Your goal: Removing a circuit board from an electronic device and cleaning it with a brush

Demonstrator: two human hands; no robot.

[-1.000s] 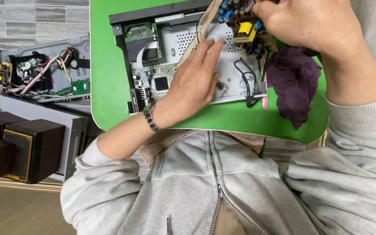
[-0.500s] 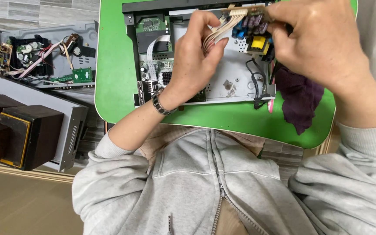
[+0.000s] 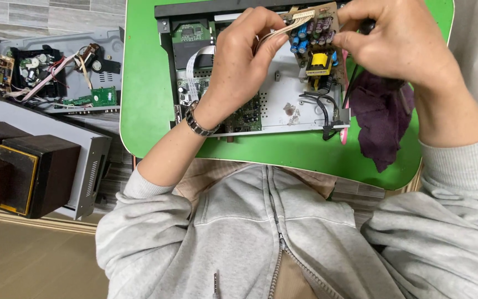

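An opened electronic device chassis [image 3: 283, 105] lies on a green lap table [image 3: 145, 83]. Both hands hold a small brown power circuit board [image 3: 315, 39] with blue capacitors and a yellow transformer, lifted above the chassis. My left hand [image 3: 239, 61], with a metal wristband, pinches the flat wire bundle [image 3: 275, 33] plugged into the board's connector. My right hand [image 3: 399, 41] grips the board's right edge. Black cables [image 3: 319, 108] run from the board down to the chassis.
A dark purple cloth [image 3: 380, 119] lies at the table's right. On the floor to the left sit another opened device with boards and wires [image 3: 56, 72], a grey metal cover [image 3: 89, 160] and dark wooden speaker boxes [image 3: 26, 174]. My grey zip jacket fills the foreground.
My left hand rose off the chassis and took hold of the wire bundle at the lifted board. The view shifted, so the table sits lower in frame.
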